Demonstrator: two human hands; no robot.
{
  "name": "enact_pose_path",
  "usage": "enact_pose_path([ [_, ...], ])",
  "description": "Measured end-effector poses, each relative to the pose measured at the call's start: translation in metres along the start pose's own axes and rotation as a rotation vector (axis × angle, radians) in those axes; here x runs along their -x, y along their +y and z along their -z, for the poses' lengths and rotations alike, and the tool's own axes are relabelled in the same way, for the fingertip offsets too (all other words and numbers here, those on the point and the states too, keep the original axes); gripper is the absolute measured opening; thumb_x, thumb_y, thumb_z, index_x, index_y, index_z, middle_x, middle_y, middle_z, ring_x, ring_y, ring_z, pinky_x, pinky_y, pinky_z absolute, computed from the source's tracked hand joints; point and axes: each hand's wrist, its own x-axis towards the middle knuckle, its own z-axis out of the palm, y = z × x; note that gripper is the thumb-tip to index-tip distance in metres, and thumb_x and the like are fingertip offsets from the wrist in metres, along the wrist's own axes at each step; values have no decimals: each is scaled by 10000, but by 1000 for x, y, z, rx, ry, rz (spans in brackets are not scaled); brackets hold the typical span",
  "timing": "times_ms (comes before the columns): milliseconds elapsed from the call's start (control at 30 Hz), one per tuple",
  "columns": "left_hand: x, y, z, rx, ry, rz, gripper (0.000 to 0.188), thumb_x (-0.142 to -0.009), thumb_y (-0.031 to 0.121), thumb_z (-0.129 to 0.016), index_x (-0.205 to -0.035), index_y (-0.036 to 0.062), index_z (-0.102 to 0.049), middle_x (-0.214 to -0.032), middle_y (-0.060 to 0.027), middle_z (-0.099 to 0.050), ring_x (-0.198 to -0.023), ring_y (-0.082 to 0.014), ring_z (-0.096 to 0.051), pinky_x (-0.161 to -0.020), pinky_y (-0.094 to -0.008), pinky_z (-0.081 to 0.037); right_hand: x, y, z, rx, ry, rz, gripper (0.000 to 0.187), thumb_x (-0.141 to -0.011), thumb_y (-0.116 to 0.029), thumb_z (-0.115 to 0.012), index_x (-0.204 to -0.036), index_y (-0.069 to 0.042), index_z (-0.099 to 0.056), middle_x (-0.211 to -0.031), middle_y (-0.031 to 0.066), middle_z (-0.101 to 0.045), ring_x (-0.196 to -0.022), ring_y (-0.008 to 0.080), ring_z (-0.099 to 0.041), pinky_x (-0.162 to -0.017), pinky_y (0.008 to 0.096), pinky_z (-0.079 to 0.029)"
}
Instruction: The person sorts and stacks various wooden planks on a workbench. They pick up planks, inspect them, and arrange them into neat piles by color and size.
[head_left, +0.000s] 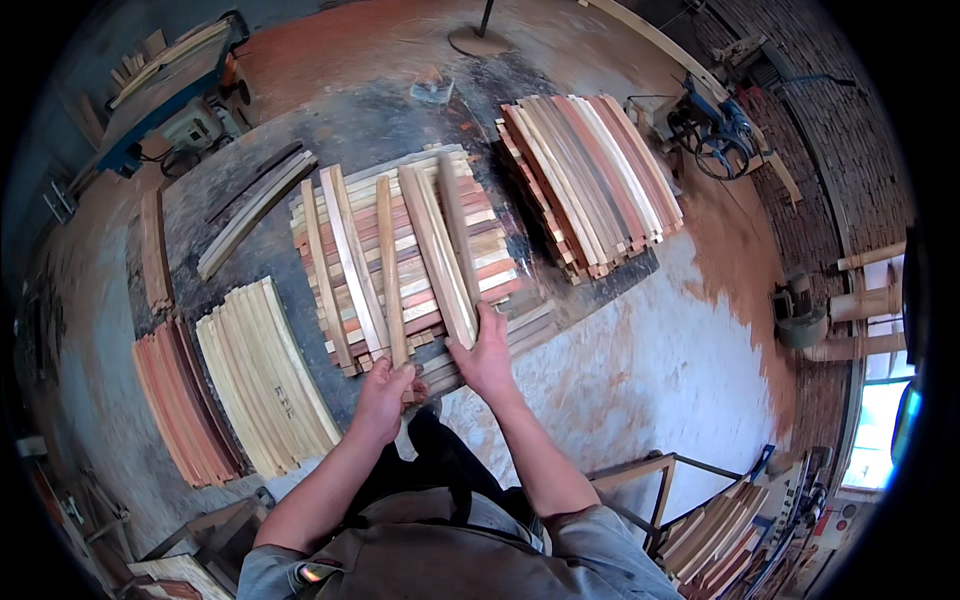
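Observation:
My left hand (pixel 383 400) is closed round the near end of a narrow brown wood strip (pixel 391 285), which points away from me over a stack of strips. My right hand (pixel 486 355) grips the near ends of pale wood strips (pixel 437 255) lying side by side, thumb on their left and fingers on their right. A darker strip (pixel 458 225) lies against their right side. Left of my left hand, two loose strips, one light-edged (pixel 352 255), rest on the same stack. Beneath them, the stack of mixed red, white and brown strips (pixel 490 245) runs crosswise.
A taller strip stack (pixel 590 180) stands at the right. Pale strips (pixel 265 380) and reddish strips (pixel 182 400) lie at the left, with a few long strips (pixel 255 215) beyond. A blue machine table (pixel 165 95) is far left; a machine with a handwheel (pixel 722 145) is far right.

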Motion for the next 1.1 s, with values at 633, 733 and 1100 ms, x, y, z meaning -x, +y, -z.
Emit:
enact_pose_path([
  [633,5,-16,-5,78,-72,42,169,-997,161,-558,-1110,51,-499,-976,-65,-613,-810,-165,-645,-677,-319,-542,-18,32,30,-898,-287,-599,215,-997,-220,-537,-1017,-12,-587,-806,62,-642,-571,104,-571,-451,250,-453],
  [733,6,-16,-13,100,-82,57,162,-1003,165,-546,-1110,53,-500,-978,-65,-613,-818,-175,-645,-695,-331,-545,-14,15,42,-964,-287,-619,158,-993,-138,-532,-1083,-10,-506,-884,85,-649,-564,138,-573,-453,267,-459],
  [1100,5,-27,-17,61,-82,60,116,-1004,156,-532,-1082,70,-537,-1008,-63,-654,-834,-145,-650,-687,-284,-542,50,-32,20,-717,-162,-377,340,-1019,-135,-463,-1346,-47,-498,-920,34,-648,-641,64,-547,-523,221,-451],
])
